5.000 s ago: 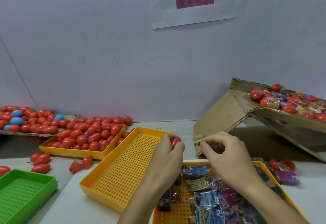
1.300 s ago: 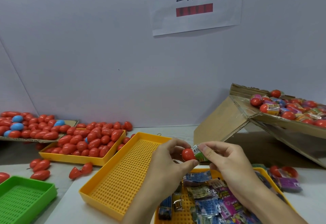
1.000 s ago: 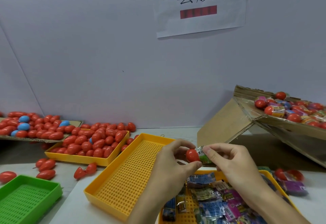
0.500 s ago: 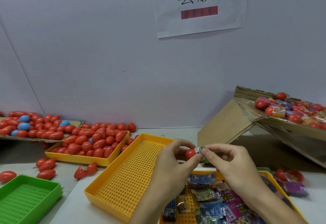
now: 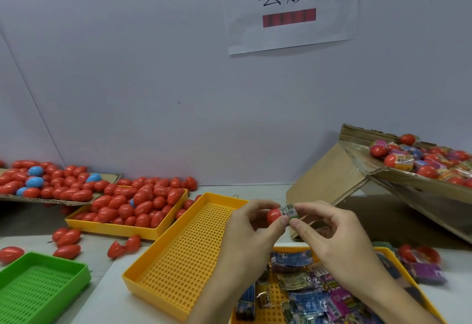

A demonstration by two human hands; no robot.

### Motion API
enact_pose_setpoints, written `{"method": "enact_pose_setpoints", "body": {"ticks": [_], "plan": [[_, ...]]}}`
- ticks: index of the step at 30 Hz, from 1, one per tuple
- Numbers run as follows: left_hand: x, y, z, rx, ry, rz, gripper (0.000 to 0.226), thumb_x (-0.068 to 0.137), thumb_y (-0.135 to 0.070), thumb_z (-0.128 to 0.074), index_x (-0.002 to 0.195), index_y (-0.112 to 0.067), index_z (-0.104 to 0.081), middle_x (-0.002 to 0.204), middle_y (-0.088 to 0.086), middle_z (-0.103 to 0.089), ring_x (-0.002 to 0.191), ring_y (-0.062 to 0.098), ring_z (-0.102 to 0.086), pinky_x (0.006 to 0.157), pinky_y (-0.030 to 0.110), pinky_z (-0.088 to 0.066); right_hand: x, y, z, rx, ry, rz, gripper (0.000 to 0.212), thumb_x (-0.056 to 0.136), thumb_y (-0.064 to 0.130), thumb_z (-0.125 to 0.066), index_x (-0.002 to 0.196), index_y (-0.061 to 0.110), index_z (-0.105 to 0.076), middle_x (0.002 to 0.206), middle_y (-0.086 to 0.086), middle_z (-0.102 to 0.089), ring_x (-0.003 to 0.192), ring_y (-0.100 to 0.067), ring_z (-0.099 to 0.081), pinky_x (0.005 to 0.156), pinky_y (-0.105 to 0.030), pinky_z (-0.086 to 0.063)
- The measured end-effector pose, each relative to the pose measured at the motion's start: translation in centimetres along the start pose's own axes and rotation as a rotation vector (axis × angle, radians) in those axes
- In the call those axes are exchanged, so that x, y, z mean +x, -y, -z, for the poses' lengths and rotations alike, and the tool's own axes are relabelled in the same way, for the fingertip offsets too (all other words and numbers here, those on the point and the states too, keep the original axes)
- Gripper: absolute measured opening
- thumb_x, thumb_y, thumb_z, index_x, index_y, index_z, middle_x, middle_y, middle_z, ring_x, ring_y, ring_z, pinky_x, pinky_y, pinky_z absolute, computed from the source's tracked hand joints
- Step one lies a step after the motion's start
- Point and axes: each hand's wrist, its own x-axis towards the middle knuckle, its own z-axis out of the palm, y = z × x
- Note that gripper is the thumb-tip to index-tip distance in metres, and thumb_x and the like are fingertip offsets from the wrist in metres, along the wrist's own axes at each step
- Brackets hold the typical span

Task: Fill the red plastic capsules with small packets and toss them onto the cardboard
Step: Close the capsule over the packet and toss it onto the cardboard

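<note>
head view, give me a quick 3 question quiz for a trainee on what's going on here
1. True or false: the yellow tray in the middle holds packets.
2. What does the left hand hold? A) blue capsule B) red capsule C) nothing
3. What is the right hand pressing into that capsule?

Key
1. False: it shows only bare mesh.
2. B
3. A small packet, pinched at the capsule's mouth and part way in.
</note>
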Motion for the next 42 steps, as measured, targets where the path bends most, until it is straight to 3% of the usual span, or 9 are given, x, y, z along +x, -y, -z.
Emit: {"method": "enact_pose_setpoints", "body": {"ticks": [4,7,12,20,28,35,42], "plan": [[-0.05,-0.06,-0.04,0.087,-0.010,-0.052,0.025,0.080,-0.030,-0.080,0.103,-0.025,-0.071,0.095,-0.006,-0.072,0.092,0.009,-0.068,0.086,0.031,-0.058,0.14,-0.10,0.05,0.033,-0.013,-0.021,0.030,0.072,0.051,-0.063,0.096,0.034,-0.071,0.093,0.017,-0.071,0.091,-0.004,-0.066,0.077,-0.023,-0.055],[-0.11,-0.15,-0.18,0.118,0.008,-0.076,0.023,0.079,-0.029,-0.081,0.099,-0.029,-0.070,0.093,-0.010,-0.072,0.092,0.007,-0.068,0.087,0.028,-0.057,0.27,-0.20,0.12,0.094,-0.055,-0.058,0.027,0.071,0.046,-0.067,0.091,0.029,-0.073,0.085,0.014,-0.073,0.084,-0.004,-0.068,0.068,-0.015,-0.054],[-0.19,-0.16,-0.35,0.168,0.012,-0.084,0.027,0.075,-0.033,-0.082,0.098,-0.034,-0.068,0.090,-0.013,-0.070,0.091,0.002,-0.067,0.085,0.026,-0.057,0.36,-0.22,0.13,0.198,-0.086,-0.152,0.035,0.066,0.049,-0.067,0.087,0.022,-0.077,0.076,0.005,-0.074,0.070,-0.006,-0.069,0.059,-0.017,-0.052],[-0.22,0.00,-0.36,0.254,-0.005,-0.112,0.030,0.074,-0.030,-0.085,0.099,-0.032,-0.068,0.089,-0.016,-0.067,0.089,-0.006,-0.062,0.078,0.015,-0.055,0.36,-0.38,-0.20,0.252,-0.083,-0.230,0.040,0.063,0.054,-0.068,0.088,0.024,-0.077,0.080,0.006,-0.076,0.078,-0.004,-0.068,0.071,-0.023,-0.049],[-0.25,0.04,-0.40,0.297,-0.031,-0.151,0.030,0.074,-0.027,-0.085,0.094,-0.036,-0.065,0.086,-0.019,-0.063,0.083,0.000,-0.067,0.080,0.024,-0.059,0.42,-0.84,-0.37,0.302,-0.091,-0.277,0.047,0.060,0.056,-0.070,0.091,0.022,-0.078,0.084,0.001,-0.076,0.089,-0.018,-0.068,0.073,-0.028,-0.048],[-0.17,0.29,-0.39,0.333,-0.022,-0.175,0.030,0.076,-0.023,-0.084,0.101,-0.029,-0.068,0.091,-0.017,-0.063,0.084,0.010,-0.070,0.079,0.028,-0.060,0.34,-0.64,-0.43,0.308,-0.085,-0.256,0.043,0.059,0.056,-0.071,0.086,0.023,-0.079,0.084,0.005,-0.077,0.083,-0.005,-0.069,0.073,-0.024,-0.050],[-0.18,0.39,-0.42,0.337,-0.022,-0.195,0.029,0.077,-0.023,-0.084,0.099,-0.031,-0.067,0.090,-0.016,-0.065,0.084,0.007,-0.068,0.079,0.028,-0.060,0.26,-0.41,-0.28,0.257,-0.078,-0.198,0.034,0.065,0.050,-0.070,0.086,0.024,-0.079,0.082,0.008,-0.077,0.082,-0.002,-0.069,0.071,-0.022,-0.049]]}}
